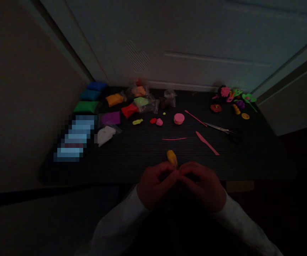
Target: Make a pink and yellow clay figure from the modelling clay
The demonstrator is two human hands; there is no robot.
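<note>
And the left hand (154, 183) and right hand (206, 185) meet, fingertips bunched at the near end of the yellow packet (171, 156) by the table (262, 156) edge, grip too dark to tell, the pink sandwich-like piece (179, 118) seemingly shaped, the pink lump (159, 122) apparently unworked.

Yellow-orange piece (171, 156), one: small, elongated, far end rounded; set slightly aslant, near end at the left hand's (154, 185) fingertips, toward the bench's (132, 156) front edge; wrapping indistinct.
</note>
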